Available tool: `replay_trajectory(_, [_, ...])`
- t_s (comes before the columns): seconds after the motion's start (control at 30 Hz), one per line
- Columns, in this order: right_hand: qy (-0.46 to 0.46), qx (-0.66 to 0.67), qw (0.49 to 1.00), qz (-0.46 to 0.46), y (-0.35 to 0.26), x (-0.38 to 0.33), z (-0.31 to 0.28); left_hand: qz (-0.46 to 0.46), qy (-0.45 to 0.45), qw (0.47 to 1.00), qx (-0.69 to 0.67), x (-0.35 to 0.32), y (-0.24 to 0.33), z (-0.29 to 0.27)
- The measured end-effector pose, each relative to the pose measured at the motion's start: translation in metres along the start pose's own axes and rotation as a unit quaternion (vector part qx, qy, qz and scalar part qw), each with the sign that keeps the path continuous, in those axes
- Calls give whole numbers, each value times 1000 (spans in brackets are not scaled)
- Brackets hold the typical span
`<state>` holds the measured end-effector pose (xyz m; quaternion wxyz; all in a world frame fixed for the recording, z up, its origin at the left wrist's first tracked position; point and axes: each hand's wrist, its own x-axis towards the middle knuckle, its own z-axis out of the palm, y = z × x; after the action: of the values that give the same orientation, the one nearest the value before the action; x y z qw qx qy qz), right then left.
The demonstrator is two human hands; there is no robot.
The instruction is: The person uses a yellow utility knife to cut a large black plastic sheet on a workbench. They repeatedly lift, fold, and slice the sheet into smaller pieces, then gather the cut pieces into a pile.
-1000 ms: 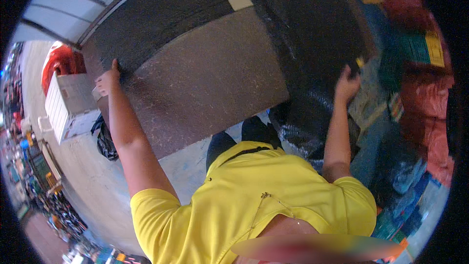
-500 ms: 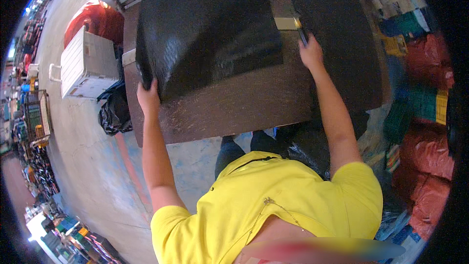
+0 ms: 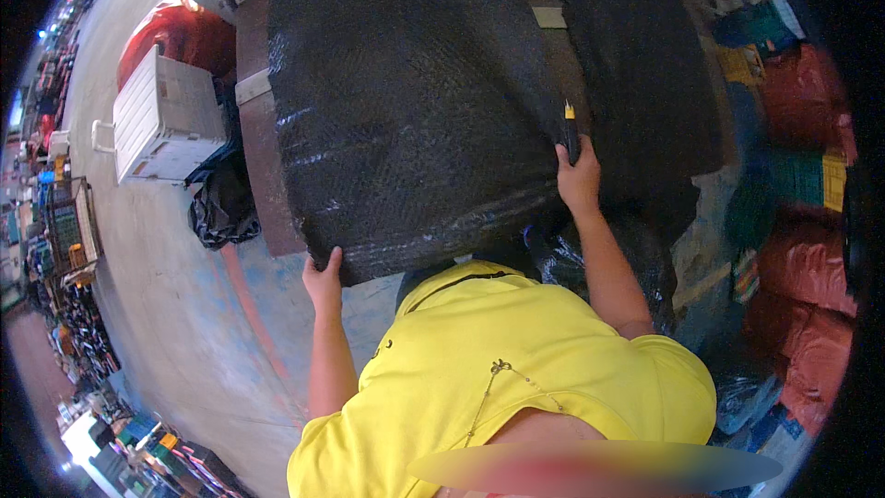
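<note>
A wide black woven plastic sheet [image 3: 406, 101] lies over a brown wooden table [image 3: 263, 157] and reaches its near edge. My left hand [image 3: 324, 275] pinches the sheet's near left corner, just past the table edge. In my right hand [image 3: 579, 173] is a black and yellow utility knife [image 3: 572, 134], its tip pointing away from me. That hand also touches the sheet's near right corner; whether it grips it I cannot tell. Another black sheet [image 3: 636, 65] covers the right side, with a strip of bare wood between the two.
A pale tape-like patch [image 3: 549, 17] crosses the bare strip, and another [image 3: 253, 86] sits at the left edge. Left of the table stand a white folding crate [image 3: 166, 120], a red bag [image 3: 198, 32] and a black bag [image 3: 224, 210]. Red sacks [image 3: 807, 286] line the right.
Both hands have come toward me, drawing the black sheet over the bare near part of the table. The knife has moved back from the pale patch on the strip.
</note>
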<state>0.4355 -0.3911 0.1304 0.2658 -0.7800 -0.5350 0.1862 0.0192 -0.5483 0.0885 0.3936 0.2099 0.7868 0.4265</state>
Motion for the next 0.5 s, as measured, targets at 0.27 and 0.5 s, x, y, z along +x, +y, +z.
replay_trajectory(0.27, [-47, -22, 997, 57, 38, -52, -24, -117, -90, 989, -14, -3, -59, -18])
replay_trajectory(0.5, [-59, -32, 995, 76, 95, -81, -9, -114, -79, 986, 91, -2, -108, -13])
